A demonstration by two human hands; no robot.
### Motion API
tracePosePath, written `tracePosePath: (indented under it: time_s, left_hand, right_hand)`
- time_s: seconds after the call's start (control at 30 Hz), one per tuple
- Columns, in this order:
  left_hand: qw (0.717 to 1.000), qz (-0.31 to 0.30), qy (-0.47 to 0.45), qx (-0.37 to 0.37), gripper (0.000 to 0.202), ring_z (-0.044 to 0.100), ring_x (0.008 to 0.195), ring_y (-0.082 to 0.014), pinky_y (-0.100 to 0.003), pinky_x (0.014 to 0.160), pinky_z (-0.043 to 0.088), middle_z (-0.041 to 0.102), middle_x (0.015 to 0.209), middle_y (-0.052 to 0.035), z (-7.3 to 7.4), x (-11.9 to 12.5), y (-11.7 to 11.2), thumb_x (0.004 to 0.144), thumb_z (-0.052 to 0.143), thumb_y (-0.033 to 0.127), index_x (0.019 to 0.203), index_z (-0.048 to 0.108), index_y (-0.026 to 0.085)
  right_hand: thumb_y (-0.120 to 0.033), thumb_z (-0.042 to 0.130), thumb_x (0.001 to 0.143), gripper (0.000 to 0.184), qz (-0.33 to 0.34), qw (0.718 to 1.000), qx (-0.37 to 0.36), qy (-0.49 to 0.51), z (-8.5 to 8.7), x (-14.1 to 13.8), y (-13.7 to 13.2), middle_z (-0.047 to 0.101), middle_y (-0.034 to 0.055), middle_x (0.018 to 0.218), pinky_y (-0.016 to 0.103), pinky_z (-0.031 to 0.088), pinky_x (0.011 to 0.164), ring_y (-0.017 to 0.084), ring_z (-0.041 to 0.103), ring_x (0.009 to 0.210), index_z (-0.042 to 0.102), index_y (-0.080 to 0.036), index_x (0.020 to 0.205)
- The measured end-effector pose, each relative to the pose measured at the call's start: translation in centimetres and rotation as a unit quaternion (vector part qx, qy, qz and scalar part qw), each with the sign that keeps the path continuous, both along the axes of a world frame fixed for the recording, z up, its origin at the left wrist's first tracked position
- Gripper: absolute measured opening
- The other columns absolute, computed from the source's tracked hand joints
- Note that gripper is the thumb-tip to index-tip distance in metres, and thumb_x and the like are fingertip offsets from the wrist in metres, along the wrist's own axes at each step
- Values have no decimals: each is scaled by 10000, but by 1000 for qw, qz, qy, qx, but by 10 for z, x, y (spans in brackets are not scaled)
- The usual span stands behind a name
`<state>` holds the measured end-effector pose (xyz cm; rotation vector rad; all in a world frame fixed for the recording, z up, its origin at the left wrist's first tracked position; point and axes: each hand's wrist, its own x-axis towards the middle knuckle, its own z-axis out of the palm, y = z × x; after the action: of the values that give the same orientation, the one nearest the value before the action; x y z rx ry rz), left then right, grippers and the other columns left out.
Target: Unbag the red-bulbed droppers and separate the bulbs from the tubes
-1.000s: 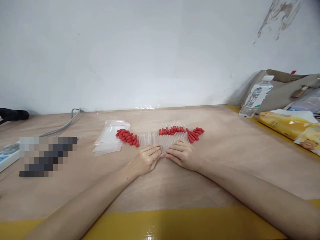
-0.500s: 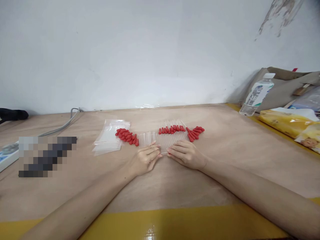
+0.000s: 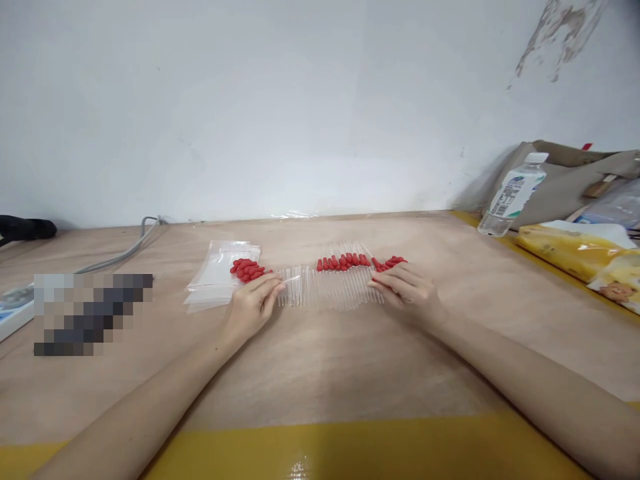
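Note:
My left hand [image 3: 255, 300] is closed in a pinch on a thin clear tube [image 3: 293, 279], which points to the right above the row. Beneath it several clear tubes [image 3: 300, 293] lie side by side, and more clear tubes [image 3: 345, 290] continue to the right. My right hand [image 3: 407, 291] is closed, a bit of a red rubber bulb showing at its fingertips. Just behind that hand lies a small pile of red bulbs [image 3: 396, 261]. Tubes topped with red bulbs [image 3: 345, 261] rest behind the bare tubes. Another red bulb pile [image 3: 245, 268] is partly hidden by my left hand.
Clear plastic bags [image 3: 210, 287] are stacked at the left. Further left are a grey cable [image 3: 125, 255], a power strip [image 3: 17, 317] and a blurred-out dark object [image 3: 95, 317]. At the right stand a water bottle [image 3: 513, 197], a grey bag [image 3: 565, 173] and a yellow packet [image 3: 570, 247].
My hands have parted from the front edge of the tubes, left hand leftward and right hand rightward. The left now has a tube lifted; the right has a red bulb at its fingertips.

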<state>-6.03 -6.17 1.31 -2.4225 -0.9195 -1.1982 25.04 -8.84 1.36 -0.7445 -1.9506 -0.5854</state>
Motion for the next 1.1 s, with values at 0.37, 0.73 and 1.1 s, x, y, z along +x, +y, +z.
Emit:
tracePosePath:
  time_s: [0.37,0.73,1.1]
  left_hand:
    - [989,141,35,-20,274,532,730,-153,-247,606,458,514,803,-57,-4,-5,16,837,407,155,1038,593,145]
    - [993,103,47,-28,169,581,732,-149,-256,642,491,571,849,-57,-10,6,15,821,458,207,784,614,155]
    - [993,79,27,-79,217,596,803,-165,-305,735,513,570,965,-74,-13,10,8,827,493,323,892,626,164]
  right_hand:
    - [-399,546,767,279,-191,900,-220,325,1,66,45,637,60,764,243,422,530,117,509,565,619,-153,875]
    - [-288,602,681,283,-167,786,-409,432,-32,88,78,652,68,764,237,452,535,134,581,605,632,-123,910]
    - [-331,604,677,226,-149,787,-474,366,-29,87,80,687,57,800,257,467,663,156,608,717,687,-153,789]
